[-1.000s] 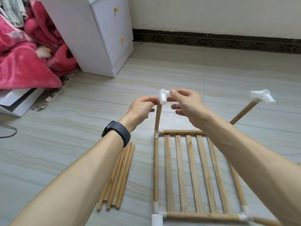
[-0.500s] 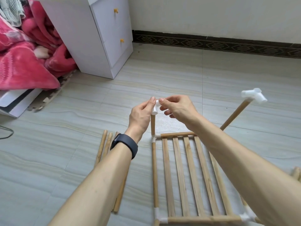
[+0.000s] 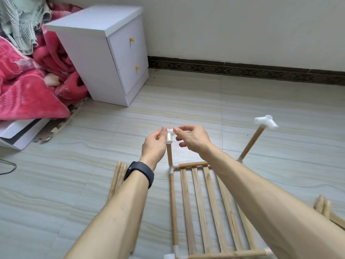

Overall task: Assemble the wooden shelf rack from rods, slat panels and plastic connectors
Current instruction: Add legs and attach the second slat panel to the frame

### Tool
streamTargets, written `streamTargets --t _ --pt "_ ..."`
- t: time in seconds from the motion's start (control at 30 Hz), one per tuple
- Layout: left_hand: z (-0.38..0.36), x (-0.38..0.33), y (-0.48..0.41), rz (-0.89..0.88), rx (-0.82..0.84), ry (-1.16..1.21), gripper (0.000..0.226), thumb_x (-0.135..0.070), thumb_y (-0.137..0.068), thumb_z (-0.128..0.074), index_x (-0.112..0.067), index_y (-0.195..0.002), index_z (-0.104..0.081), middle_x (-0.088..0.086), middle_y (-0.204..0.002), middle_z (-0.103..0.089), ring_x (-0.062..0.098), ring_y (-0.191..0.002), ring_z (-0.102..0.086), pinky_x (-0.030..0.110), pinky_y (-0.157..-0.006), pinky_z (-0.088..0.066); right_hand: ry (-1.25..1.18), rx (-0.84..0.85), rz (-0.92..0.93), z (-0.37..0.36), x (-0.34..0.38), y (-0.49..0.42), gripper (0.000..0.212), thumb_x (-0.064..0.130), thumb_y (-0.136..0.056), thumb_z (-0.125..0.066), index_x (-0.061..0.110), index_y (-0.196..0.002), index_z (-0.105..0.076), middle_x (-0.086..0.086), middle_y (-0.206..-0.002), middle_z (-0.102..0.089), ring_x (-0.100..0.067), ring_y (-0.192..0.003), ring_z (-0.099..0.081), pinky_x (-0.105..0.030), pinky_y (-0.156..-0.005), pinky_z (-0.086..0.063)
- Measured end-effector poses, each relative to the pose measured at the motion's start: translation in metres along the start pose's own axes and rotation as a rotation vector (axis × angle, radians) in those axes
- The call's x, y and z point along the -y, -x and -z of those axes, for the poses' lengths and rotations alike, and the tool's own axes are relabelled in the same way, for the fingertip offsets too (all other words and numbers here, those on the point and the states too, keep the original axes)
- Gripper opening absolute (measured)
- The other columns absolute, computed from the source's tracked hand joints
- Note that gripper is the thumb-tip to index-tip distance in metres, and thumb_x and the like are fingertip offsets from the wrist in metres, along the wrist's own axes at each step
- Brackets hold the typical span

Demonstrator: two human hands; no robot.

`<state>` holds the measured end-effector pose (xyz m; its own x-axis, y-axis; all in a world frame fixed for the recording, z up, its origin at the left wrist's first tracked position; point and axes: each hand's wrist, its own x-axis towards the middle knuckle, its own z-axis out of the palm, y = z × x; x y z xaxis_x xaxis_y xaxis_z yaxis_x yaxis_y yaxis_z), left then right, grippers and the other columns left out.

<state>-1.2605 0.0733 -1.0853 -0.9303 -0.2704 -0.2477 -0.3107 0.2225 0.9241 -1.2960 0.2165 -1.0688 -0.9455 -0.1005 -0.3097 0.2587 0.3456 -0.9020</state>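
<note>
white cabinet [image 3: 97, 58] standing at the floor's far-left corner | pink blanket [image 3: 28, 90] spilling beside it, overhanging a white board [image 3: 18, 133] | black cable [image 3: 7, 170] lying at the floor's left edge | patterned skirting [image 3: 242, 69] running along the far edge

Floor [image 3: 56, 193]: pale streaked tiles
Wall [image 3: 242, 25]: cream, dark patterned skirting [image 3: 242, 69]
Cabinet [image 3: 104, 58]: white, two drawers, beyond the left hand [image 3: 154, 146], leftward

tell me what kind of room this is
Most likely a home bedroom: a white two-drawer bedside cabinet stands by the wall, a pink blanket is heaped beside it, and the floor is tiled.
</note>
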Motion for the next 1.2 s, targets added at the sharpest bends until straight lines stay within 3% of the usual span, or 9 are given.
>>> streamTargets --t 0.17,0.3,0.4,0.53,0.6,0.7,0.83,0.97,1.2 --pt "0.023 -0.010 0.040 -0.045 0.030 -0.243 0.034 -0.044 -0.104 -0.045 -0.029 -0.132 -0.058 -0.005 -0.123 -0.063 0.015 -0.109 -0.057 0.033 -0.096 -0.045 0.022 -0.077 0.014 0.043 -0.003 0.048 0.045 0.043 -0.099 -0.061 0.026 -0.140 -0.057 0.004 -0.100 -0.076 -0.012 -0.078 -0.075 -0.025 -0.072 -0.049" --pt "0.031 -0.008 0.097 -0.098 0.135 -0.326 0.022 -0.038 -0.103 -0.051 -0.033 -0.123 -0.060 -0.012 -0.111 -0.062 0.007 -0.100 -0.057 0.026 -0.086 -0.044 0.064 -0.158 0.037 0.087 -0.022 0.121 0.027 0.035 -0.098 -0.061 0.026 -0.123 -0.067 0.008 -0.093 -0.076 -0.008 -0.075 -0.075 -0.025 -0.074 -0.057" --pt "0.020 -0.003 0.149 -0.115 0.228 -0.345 0.017 -0.040 -0.102 -0.052 -0.035 -0.114 -0.063 -0.018 -0.104 -0.062 -0.001 -0.095 -0.057 0.016 -0.074 -0.043 0.211 -0.299 0.136 0.124 -0.046 0.184 0.011 0.034 -0.095 -0.064 0.032 -0.103 -0.072 0.017 -0.090 -0.073 0.000 -0.083 -0.070 -0.015 -0.074 -0.050" --pt "-0.003 0.013 0.214 -0.152 0.401 -0.394 0.024 -0.047 -0.101 -0.051 -0.033 -0.117 -0.062 -0.016 -0.112 -0.063 0.005 -0.111 -0.059 0.026 -0.095 -0.049 0.539 -0.613 0.240 0.169 -0.092 0.256 0.014 0.033 -0.094 -0.064 0.032 -0.106 -0.071 0.011 -0.110 -0.071 -0.013 -0.105 -0.056 -0.030 -0.090 -0.041" --pt "-0.011 0.021 0.235 -0.176 0.454 -0.507 0.032 -0.055 -0.098 -0.050 -0.035 -0.121 -0.060 -0.016 -0.121 -0.061 0.006 -0.116 -0.056 0.030 -0.100 -0.048 0.655 -0.676 0.101 0.187 -0.116 0.273 0.031 0.040 -0.093 -0.063 0.029 -0.122 -0.067 -0.001 -0.133 -0.061 -0.025 -0.125 -0.046 -0.042 -0.101 -0.039" --pt "-0.016 0.034 0.250 -0.231 0.454 -0.756 0.041 -0.065 -0.089 -0.045 -0.041 -0.117 -0.061 -0.015 -0.124 -0.057 0.009 -0.117 -0.052 0.038 -0.101 -0.048 0.656 -0.489 -0.155 0.203 -0.146 0.288 0.049 0.046 -0.098 -0.054 0.025 -0.143 -0.052 -0.011 -0.154 -0.040 -0.030 -0.138 -0.036 -0.046 -0.113 -0.030" --pt "-0.013 0.051 0.246 -0.269 0.308 -0.965 0.037 -0.052 -0.094 -0.039 -0.030 -0.101 -0.068 -0.009 -0.113 -0.055 0.016 -0.109 -0.053 0.038 -0.095 -0.050 0.598 -0.446 -0.066 0.197 -0.175 0.301 0.029 0.041 -0.100 -0.053 0.030 -0.126 -0.057 -0.006 -0.121 -0.055 -0.024 -0.108 -0.052 -0.041 -0.093 -0.042" --pt "-0.007 0.059 0.233 -0.286 0.185 -0.941 0.028 -0.040 -0.098 -0.041 -0.023 -0.090 -0.061 -0.005 -0.114 -0.052 0.017 -0.101 -0.048 0.031 -0.092 -0.044 0.644 -0.490 0.053 0.178 -0.195 0.317 0.006 0.029 -0.099 -0.051 0.034 -0.097 -0.048 0.002 -0.086 -0.050 -0.030 -0.080 -0.054 -0.037 -0.065 -0.040" --pt "-0.001 0.071 0.230 -0.410 0.134 -0.917 0.023 -0.030 -0.094 -0.051 -0.020 -0.076 -0.060 -0.009 -0.105 -0.048 0.014 -0.096 -0.048 0.026 -0.081 -0.034 0.586 -0.516 0.181 0.169 -0.207 0.320 0.017 0.006 -0.100 -0.041 0.023 -0.099 -0.042 -0.002 -0.086 -0.047 -0.028 -0.073 -0.048 -0.041 -0.060 -0.043"
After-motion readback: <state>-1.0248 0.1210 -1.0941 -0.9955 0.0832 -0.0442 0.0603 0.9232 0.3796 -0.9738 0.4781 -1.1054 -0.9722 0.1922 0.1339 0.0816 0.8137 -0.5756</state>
